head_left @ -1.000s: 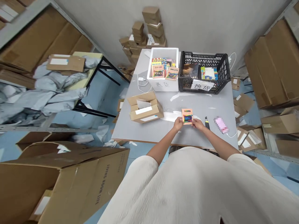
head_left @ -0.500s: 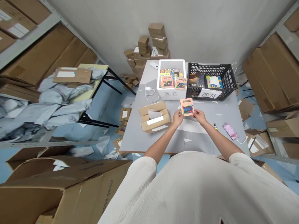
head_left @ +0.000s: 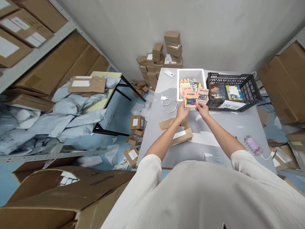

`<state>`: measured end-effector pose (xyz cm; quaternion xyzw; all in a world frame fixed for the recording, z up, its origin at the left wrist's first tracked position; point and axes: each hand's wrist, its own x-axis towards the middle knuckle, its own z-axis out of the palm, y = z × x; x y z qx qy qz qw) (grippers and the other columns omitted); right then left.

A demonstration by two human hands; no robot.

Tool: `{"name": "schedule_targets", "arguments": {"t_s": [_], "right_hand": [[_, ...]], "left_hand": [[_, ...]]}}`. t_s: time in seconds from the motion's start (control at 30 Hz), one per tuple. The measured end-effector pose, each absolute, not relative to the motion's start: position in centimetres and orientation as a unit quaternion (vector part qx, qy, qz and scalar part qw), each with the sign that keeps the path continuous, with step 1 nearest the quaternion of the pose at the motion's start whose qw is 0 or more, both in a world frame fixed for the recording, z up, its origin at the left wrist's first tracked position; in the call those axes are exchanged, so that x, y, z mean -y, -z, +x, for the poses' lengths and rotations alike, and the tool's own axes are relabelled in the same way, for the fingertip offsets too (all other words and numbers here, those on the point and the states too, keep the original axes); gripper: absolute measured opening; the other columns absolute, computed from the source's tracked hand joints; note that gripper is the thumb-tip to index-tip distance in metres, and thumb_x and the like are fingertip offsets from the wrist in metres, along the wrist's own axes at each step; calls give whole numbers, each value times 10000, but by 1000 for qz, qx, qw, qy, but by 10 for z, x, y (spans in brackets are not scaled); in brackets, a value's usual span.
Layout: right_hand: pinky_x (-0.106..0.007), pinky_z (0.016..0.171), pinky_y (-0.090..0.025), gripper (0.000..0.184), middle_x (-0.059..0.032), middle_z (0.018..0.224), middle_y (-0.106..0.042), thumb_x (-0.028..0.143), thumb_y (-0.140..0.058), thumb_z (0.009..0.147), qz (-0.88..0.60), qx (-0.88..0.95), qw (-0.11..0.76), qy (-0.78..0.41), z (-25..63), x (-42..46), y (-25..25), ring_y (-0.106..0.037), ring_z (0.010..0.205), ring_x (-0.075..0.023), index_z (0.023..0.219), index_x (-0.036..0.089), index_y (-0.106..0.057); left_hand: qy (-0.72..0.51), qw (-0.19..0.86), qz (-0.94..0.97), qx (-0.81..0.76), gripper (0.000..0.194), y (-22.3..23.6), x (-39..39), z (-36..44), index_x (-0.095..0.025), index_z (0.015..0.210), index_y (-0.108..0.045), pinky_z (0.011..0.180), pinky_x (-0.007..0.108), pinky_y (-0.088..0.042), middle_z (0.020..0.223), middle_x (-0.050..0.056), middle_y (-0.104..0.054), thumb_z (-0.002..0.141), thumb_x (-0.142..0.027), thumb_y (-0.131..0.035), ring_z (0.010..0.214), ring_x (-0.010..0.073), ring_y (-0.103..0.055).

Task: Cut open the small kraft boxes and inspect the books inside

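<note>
A small salmon-pink book (head_left: 191, 100) with a dark, colourful picture on its cover is held by its lower corners. My left hand (head_left: 182, 112) pinches its left side, and my right hand (head_left: 202, 110) pinches the right. The book is over the front edge of a white foam box (head_left: 179, 74), hiding part of it. Inside that box lie several books, among them another pink one (head_left: 202, 94) leaning at the front right. Below my left forearm sits an open cardboard box (head_left: 183, 136), partly covered by the arm.
Right of the foam box stands a black plastic crate (head_left: 252, 92) holding books, with a white paper label. A white cable (head_left: 170, 106) lies on the grey table (head_left: 154, 140). Grey parcels (head_left: 69, 105) fill a side table at left; cartons (head_left: 172, 47) are stacked by the wall.
Both hands have carried the pink book forward, from above the table in front of the foam box to the box's front edge. The camera view has turned slightly left.
</note>
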<state>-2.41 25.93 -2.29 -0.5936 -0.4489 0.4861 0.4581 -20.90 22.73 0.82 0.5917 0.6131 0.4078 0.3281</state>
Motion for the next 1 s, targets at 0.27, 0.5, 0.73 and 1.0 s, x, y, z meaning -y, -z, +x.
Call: {"name": "schedule_targets", "arguments": {"t_s": [0.27, 0.5, 0.73, 1.0], "right_hand": [[-548, 1153, -574, 429, -146, 1375, -760, 318, -618, 909, -562, 660, 355, -350, -38, -280, 39, -738, 1162, -307, 1288, 209, -789], [-584, 1199, -542, 582, -173, 1522, -684, 269, -591, 893, -520, 725, 303, -334, -44, -300, 42, -650, 1366, -351, 1457, 187, -710], [-540, 1223, -525, 572, -160, 1706, -536, 296, -672, 899, -532, 697, 288, -385, -41, -297, 41, -616, 1436, -353, 1464, 215, -723], [-512, 1194, -540, 484, -165, 1610, -582, 297, -673, 914, -556, 665, 316, -384, -22, -257, 45, -718, 1225, -294, 1383, 235, -776]], "left_hand": [[-233, 283, 716, -594, 563, -3, -245, -224, -217, 1547, -634, 1299, 534, -426, 1578, 131, -660, 997, -149, -536, 1507, 340, -566], [-202, 297, 717, -598, 646, 3, -265, -218, -258, 1617, -550, 1287, 572, -416, 1681, 111, -572, 981, -147, -554, 1540, 361, -524], [-276, 329, 676, -599, 559, 21, -271, -220, -248, 1450, -665, 1302, 621, -364, 1697, 148, -520, 908, -111, -652, 1578, 410, -458], [-271, 320, 672, -611, 529, 16, -234, -232, -280, 1408, -699, 1265, 605, -402, 1602, 135, -582, 913, -112, -618, 1532, 402, -488]]}}
